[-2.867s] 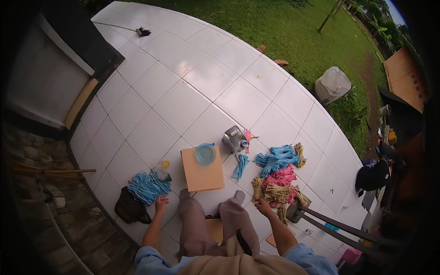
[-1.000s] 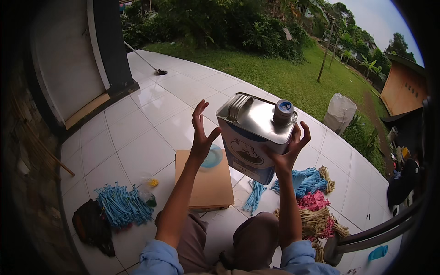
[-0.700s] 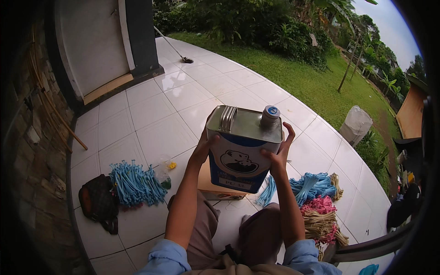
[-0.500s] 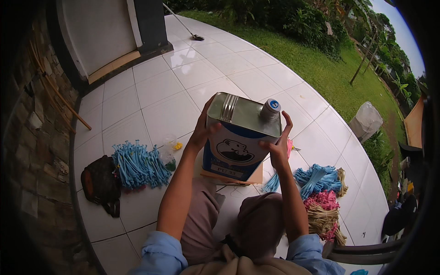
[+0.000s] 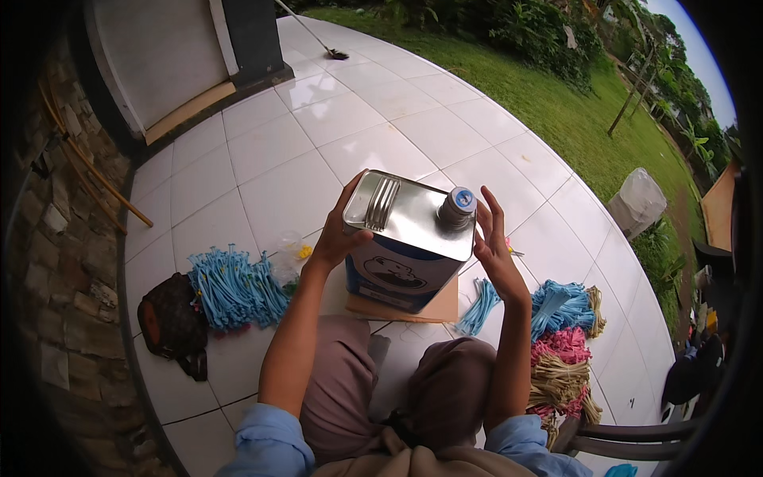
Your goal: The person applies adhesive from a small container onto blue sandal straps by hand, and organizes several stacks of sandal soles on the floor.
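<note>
A rectangular metal can (image 5: pixel 409 203), blue on its sides with a screw cap and a ridged handle on top, stands between my knees on a flat piece of cardboard (image 5: pixel 442 308). My left hand (image 5: pixel 340 230) grips the can's left side, its thumb bent over the front upper edge. At the right side, next to the cap, my right hand (image 5: pixel 499 254) is open with the fingers apart. Whether its fingertips still touch the metal I cannot tell. The fingers of my left hand behind the can are partly hidden.
Light blue tied strands (image 5: pixel 237 288) lie at left beside a dark bag (image 5: pixel 171 318) and a clear plastic bag (image 5: pixel 290 253). Blue bundles (image 5: pixel 560 306), pink ones (image 5: pixel 563 343) and beige ones (image 5: pixel 556 378) are piled at right, near a dark chair arm (image 5: pixel 636 433).
The can has come down and nearer onto the cardboard. My right hand has loosened, its thumb off the front face. A blue bundle right of the can shows more fully.
</note>
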`<state>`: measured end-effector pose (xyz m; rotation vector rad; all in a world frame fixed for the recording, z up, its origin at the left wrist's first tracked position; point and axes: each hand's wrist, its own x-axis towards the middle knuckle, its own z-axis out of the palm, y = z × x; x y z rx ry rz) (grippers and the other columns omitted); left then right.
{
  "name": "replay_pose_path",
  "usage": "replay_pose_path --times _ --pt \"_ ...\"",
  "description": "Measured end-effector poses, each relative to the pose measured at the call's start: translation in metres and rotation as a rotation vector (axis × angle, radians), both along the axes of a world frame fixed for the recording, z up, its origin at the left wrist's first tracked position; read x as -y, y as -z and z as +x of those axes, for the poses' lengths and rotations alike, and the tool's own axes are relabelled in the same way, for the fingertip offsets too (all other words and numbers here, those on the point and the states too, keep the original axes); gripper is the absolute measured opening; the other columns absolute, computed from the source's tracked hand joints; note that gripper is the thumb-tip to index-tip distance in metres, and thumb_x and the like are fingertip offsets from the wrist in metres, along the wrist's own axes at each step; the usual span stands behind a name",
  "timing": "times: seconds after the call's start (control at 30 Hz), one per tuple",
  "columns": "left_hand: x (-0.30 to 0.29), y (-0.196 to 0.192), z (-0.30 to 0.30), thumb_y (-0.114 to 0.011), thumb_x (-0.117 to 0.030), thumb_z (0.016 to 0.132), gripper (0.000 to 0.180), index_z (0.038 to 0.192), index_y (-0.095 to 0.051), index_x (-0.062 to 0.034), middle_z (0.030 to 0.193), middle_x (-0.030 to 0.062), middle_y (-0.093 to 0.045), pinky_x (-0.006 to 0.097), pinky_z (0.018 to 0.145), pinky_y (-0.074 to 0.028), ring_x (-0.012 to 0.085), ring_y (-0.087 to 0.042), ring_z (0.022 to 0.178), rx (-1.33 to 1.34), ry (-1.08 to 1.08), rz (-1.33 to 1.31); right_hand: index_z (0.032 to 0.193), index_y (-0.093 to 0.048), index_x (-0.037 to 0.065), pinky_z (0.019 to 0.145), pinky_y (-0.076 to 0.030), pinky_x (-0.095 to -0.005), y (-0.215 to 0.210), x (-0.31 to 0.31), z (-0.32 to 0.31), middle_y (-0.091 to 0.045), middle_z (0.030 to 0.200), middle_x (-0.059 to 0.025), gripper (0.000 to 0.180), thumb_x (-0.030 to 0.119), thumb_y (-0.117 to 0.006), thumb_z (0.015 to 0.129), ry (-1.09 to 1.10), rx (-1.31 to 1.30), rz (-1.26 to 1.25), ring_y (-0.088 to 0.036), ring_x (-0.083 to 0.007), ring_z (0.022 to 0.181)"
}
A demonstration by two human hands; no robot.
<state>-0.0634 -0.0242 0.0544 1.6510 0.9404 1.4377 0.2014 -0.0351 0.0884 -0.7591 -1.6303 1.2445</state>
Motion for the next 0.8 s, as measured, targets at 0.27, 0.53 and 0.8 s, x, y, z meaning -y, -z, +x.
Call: replay_pose_path --times 0.27,0.53,0.8 --pt "0.004 -0.001 -0.004 -0.060 -0.069 0.063 0.102 0.134 -0.030 -0.0018 0.127 0.0105 -0.043 0.030 0.097 -0.030 0.0168 -0.039 0.117 -0.012 0.002 0.031 0.111 -0.052 0.005 0.081 -0.045 -0.0316 -0.059 -0.003 -0.040 -0.051 0.105 -0.0142 0.041 0.028 -0.064 0.078 0.486 0.786 0.433 -0.051 -0.0274 0.097" --pt "0.001 0.006 -0.002 -0.061 -0.067 0.064 0.099 0.134 -0.030 -0.0047 0.113 0.0090 -0.052 0.027 0.088 -0.037 0.0140 -0.047 0.102 0.002 -0.046 0.058 0.104 -0.057 0.004 0.077 -0.046 -0.0331 -0.047 -0.026 -0.001 -0.057 0.100 -0.0094 0.027 0.010 -0.063 0.077 0.158 0.589 0.556 -0.053 -0.0222 0.093" --pt "0.000 0.017 -0.006 -0.064 -0.061 0.066 0.094 0.133 -0.032 -0.0044 0.118 0.0082 -0.050 0.028 0.091 -0.035 0.0157 -0.045 0.108 0.089 -0.056 -0.024 0.116 -0.047 0.001 0.080 -0.044 -0.0294 -0.024 -0.045 0.033 -0.057 0.106 -0.0148 0.033 0.022 -0.047 0.091 0.215 -0.761 0.015 -0.055 -0.0173 0.089"
